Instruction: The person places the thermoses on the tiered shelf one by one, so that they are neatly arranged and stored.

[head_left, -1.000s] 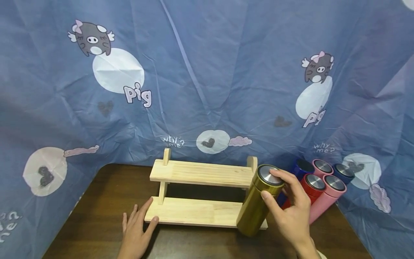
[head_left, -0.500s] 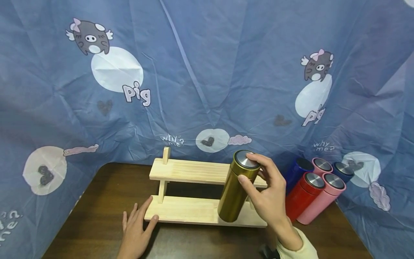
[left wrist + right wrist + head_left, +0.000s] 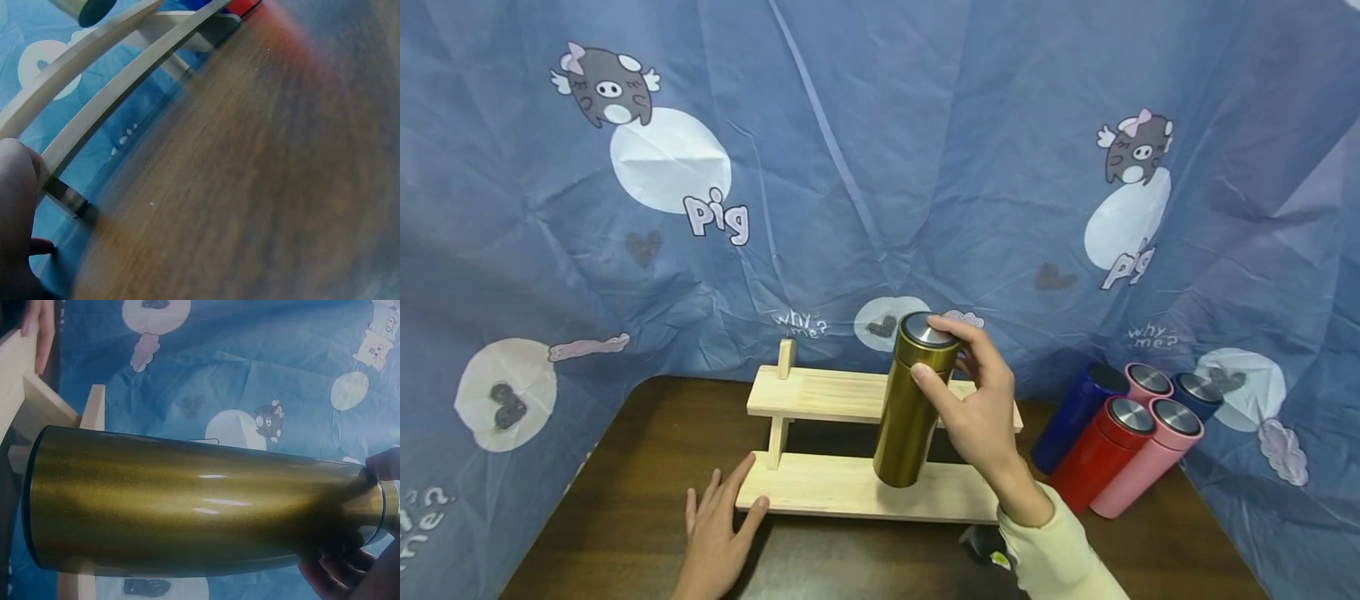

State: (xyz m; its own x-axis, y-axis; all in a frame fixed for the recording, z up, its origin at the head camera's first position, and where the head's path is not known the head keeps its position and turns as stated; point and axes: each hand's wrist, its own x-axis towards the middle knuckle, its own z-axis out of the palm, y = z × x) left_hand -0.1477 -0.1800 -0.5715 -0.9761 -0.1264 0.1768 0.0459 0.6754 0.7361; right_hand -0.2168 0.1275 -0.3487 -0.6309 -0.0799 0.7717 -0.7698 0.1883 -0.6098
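A gold thermos bottle (image 3: 910, 417) with a steel-topped lid is gripped near its top by my right hand (image 3: 977, 400), thumb on the near side and fingers around the lid. It tilts slightly, its base overlapping the lower board in the head view. In the left wrist view the bottle's base (image 3: 94, 9) hangs above the boards. The right wrist view shows the bottle (image 3: 187, 506) lying across the picture. At the left end of a two-tier wooden rack (image 3: 842, 483), my left hand (image 3: 718, 529) rests with spread, fairly straight fingers, thumb at the front corner.
To the right stand several more thermoses: a red one (image 3: 1101, 454), a blue one (image 3: 1078, 417), a dark blue one (image 3: 1197, 396) and two pink ones, the nearer pink bottle (image 3: 1150, 467) beside the red. A patterned blue curtain (image 3: 880, 167) hangs behind the brown table (image 3: 647, 467).
My right hand has carried the gold thermos left and upward, from the rack's right front to over its middle. The left hand has stayed at the rack's end.
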